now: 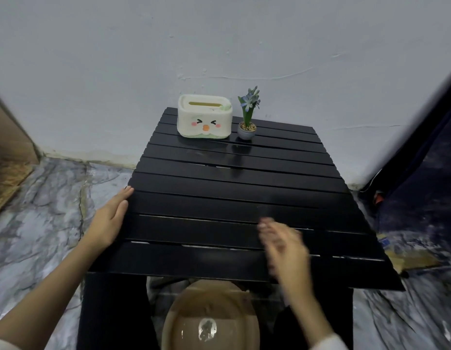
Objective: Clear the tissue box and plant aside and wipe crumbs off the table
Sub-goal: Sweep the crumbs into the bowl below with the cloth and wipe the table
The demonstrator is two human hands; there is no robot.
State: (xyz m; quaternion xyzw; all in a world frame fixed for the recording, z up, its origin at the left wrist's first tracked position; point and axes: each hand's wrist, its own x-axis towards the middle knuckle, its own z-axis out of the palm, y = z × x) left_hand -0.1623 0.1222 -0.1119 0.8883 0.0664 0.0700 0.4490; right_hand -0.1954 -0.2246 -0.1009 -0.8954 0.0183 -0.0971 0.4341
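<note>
A black slatted table [234, 198] fills the middle of the view. At its far edge stands a cream tissue box [204, 116] with a cartoon face, and right beside it a small potted plant [247, 120] with blue flowers in a grey pot. My left hand [110, 215] lies flat against the table's left edge, fingers straight and together, holding nothing. My right hand [282, 246] hovers over the near right part of the table, blurred by motion, fingers apart and empty. No crumbs are visible on the dark slats.
A tan plastic basin [211, 317] with a shiny scrap in it sits below the table's near edge. A white wall stands behind the table. Marble-patterned floor lies on both sides, a wooden board at far left, dark fabric at right.
</note>
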